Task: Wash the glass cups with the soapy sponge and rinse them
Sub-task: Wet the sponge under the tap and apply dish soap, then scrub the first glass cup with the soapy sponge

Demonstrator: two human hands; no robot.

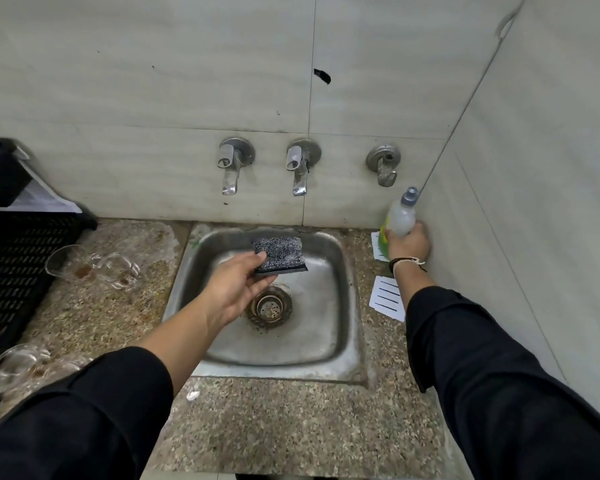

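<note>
My left hand [234,289] holds a dark grey scrub sponge [280,254] over the steel sink [347,344], thumb on top and fingers beneath. My right hand [408,242] grips a dish soap bottle [400,216] with a grey cap, standing upright in the back right corner of the counter. Two glass cups [94,266] with brown residue lie on the counter left of the sink. More glass cups [18,368] lie at the near left, partly hidden by my left sleeve.
Two taps [231,168] [300,169] and a third wall valve [384,164] stick out above the sink. A black plastic crate [11,258] stands at the left. White slotted cards [388,298] lie right of the sink. The drain strainer [270,308] sits mid-basin.
</note>
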